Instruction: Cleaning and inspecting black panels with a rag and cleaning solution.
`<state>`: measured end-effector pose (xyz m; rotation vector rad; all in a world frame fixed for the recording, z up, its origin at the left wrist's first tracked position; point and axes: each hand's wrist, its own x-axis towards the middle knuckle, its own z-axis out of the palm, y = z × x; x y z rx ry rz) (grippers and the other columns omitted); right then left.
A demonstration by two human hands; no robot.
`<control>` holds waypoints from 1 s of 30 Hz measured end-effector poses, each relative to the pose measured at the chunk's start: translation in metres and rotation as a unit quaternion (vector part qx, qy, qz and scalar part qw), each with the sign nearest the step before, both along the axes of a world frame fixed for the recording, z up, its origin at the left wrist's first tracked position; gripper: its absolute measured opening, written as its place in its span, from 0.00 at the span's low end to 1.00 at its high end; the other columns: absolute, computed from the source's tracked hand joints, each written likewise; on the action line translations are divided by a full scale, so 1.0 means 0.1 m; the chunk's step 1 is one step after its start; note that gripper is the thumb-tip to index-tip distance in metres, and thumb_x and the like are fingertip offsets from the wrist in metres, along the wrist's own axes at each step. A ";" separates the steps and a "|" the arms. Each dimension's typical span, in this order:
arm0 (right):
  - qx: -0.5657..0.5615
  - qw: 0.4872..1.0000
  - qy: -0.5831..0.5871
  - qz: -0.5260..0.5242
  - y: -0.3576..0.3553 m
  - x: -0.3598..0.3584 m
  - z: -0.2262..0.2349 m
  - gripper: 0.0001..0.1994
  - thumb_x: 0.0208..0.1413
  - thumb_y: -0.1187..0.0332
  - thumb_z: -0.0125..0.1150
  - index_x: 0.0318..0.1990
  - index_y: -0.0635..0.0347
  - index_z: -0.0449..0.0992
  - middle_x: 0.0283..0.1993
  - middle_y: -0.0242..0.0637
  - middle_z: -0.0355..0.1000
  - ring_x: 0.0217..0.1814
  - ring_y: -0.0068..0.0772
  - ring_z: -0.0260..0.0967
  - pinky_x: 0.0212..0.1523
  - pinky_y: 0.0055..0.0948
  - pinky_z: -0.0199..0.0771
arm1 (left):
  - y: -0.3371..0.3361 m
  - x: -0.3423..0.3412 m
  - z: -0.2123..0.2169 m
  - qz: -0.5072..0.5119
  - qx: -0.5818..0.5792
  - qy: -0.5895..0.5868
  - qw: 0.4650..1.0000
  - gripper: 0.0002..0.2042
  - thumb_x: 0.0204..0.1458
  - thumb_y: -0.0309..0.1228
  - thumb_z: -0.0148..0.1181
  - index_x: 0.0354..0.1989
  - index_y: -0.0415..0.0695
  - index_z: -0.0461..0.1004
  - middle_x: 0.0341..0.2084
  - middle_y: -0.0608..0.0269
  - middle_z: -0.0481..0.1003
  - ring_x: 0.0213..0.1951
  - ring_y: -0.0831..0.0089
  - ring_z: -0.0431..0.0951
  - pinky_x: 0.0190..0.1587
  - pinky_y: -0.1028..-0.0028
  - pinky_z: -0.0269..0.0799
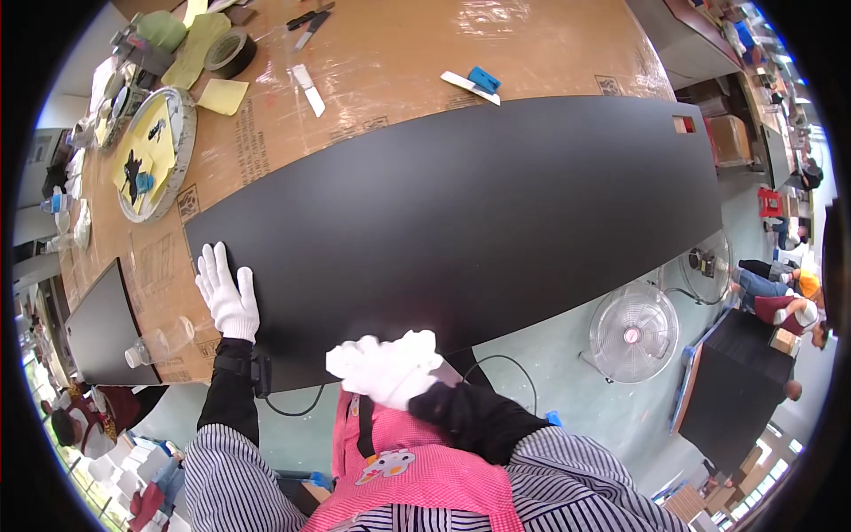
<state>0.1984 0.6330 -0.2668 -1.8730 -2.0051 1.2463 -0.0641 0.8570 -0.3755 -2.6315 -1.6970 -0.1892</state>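
A long matte black panel (461,195) lies across the table, with a small rectangular cutout near its far right corner. My left hand (229,293), in a white knit glove, rests flat on the panel's left end with its fingers stretched out. At the panel's near edge, in front of my pink apron, my right hand (399,381) is closed on a bunched white cloth (377,355). That hand is also gloved in white and slightly blurred, so its fingers are hard to separate from the cloth.
The table (390,53) is covered in brown cardboard under clear film. On it are a round tray (184,133), a tape roll (230,53), a white-handled cutter (308,90), a blue clip (484,80) and a plastic bottle (160,343). A floor fan (633,332) stands right.
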 end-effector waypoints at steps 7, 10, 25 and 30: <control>0.231 0.846 -0.312 -0.367 -0.57 1.47 -0.27 0.09 0.65 0.65 0.56 0.49 0.40 0.78 0.41 0.40 0.74 0.43 0.49 0.76 0.40 0.48 0.78 | -0.04 -0.03 0.05 0.005 0.005 -0.024 1.000 0.33 0.70 0.48 0.52 0.81 0.51 0.57 0.82 0.52 0.52 0.81 0.48 0.49 0.81 0.48 0.38; 0.044 0.918 -0.316 -0.236 -0.58 1.08 -0.04 0.12 0.62 0.60 0.62 0.53 0.37 0.75 0.40 0.37 0.71 0.43 0.44 0.75 0.34 0.49 0.80 | -0.01 -0.05 -0.01 0.006 0.016 -0.019 1.000 0.33 0.70 0.49 0.52 0.81 0.51 0.57 0.82 0.53 0.52 0.81 0.48 0.50 0.81 0.48 0.38; 0.080 0.915 -0.334 -0.212 -0.32 1.09 -0.15 0.16 0.60 0.66 0.64 0.53 0.35 0.73 0.45 0.32 0.71 0.46 0.43 0.75 0.35 0.47 0.81 | -0.03 0.03 0.05 0.001 0.009 -0.034 0.999 0.33 0.70 0.48 0.53 0.81 0.51 0.58 0.81 0.52 0.54 0.81 0.49 0.50 0.81 0.48 0.39; 0.049 0.921 -0.333 -0.196 -0.59 1.09 -0.08 0.12 0.63 0.56 0.63 0.53 0.34 0.74 0.40 0.29 0.72 0.41 0.38 0.76 0.27 0.46 0.77 | -0.03 -0.03 0.05 0.008 0.014 -0.030 0.999 0.33 0.70 0.47 0.53 0.81 0.50 0.58 0.81 0.52 0.54 0.81 0.48 0.50 0.81 0.48 0.39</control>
